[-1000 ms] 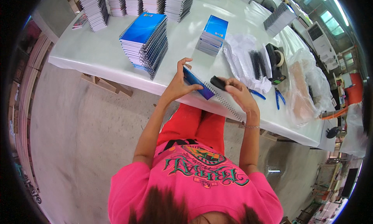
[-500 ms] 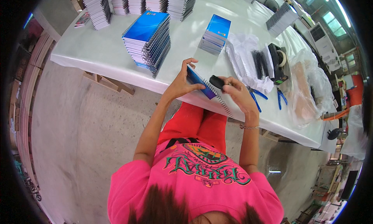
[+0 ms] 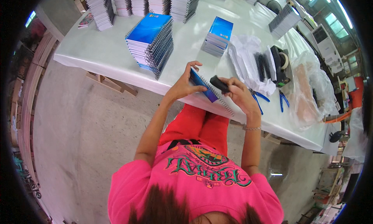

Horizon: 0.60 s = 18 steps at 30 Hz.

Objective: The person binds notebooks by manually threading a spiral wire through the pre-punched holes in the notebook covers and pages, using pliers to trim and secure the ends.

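Note:
My left hand [image 3: 182,87] grips a small blue-covered notebook [image 3: 211,95] on its edge at the table's front, thumb pressed on the cover. A wire spiral coil [image 3: 227,107] runs along the notebook's edge and sticks out past its near right corner, blurred there. In my right hand [image 3: 241,95] is a black, rounded, handle-like object [image 3: 218,84], held beside the coil; its exact kind is unclear. Whether it touches the coil cannot be made out. Further back stand a stack of coil-bound blue notebooks [image 3: 149,30] and a smaller stack of blue notebooks without visible coils [image 3: 220,28].
Right of my hands lie two blue-handled pliers [image 3: 259,96] [image 3: 283,101], crumpled white paper [image 3: 241,53] bearing dark coils [image 3: 262,66], a tape dispenser [image 3: 280,65] and clear plastic [image 3: 307,92]. Several tall notebook stacks [image 3: 158,0] line the white-covered table's [image 3: 97,49] back.
The black object has tilted a little in my right hand, beside the coil. My left hand keeps its hold on the notebook. The whole view has shifted slightly.

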Motion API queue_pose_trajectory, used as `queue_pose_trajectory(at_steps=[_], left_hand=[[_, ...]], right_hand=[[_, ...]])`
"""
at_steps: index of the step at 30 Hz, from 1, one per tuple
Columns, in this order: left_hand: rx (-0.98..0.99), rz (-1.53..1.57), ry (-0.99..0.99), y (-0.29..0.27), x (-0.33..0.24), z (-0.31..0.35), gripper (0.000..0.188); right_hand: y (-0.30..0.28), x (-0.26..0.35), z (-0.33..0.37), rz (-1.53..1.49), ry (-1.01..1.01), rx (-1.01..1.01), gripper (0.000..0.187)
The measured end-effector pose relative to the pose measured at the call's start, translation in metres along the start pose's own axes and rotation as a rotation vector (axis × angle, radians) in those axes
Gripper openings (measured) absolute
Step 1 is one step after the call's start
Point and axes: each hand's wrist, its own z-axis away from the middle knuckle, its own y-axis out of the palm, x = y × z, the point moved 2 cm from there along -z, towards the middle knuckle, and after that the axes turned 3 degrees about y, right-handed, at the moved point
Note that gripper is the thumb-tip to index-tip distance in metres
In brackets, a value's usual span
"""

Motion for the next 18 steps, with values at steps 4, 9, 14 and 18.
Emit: queue_pose_trajectory(at_steps=[4,9,14,18], left_hand=[[0.019,0.0,0.037,-0.004,0.001,-0.007,0.094],[0.013,-0.007,0.012,-0.002,0.0,-0.003,0.093],[0.031,0.035,0.0,-0.001,-0.002,-0.003,0.09],[0.018,0.019,0.024,-0.001,-0.001,-0.005,0.088]], right_hand=[[-0.002,0.005,-0.009,0.155,0.006,0.021,0.021],[0.003,0.01,-0.021,0.002,0.0,0.074,0.024],[0.005,-0.006,-0.034,0.434,-0.043,-0.126,0.037],[0.004,-0.014,-0.031,0.134,-0.024,-0.155,0.036]])
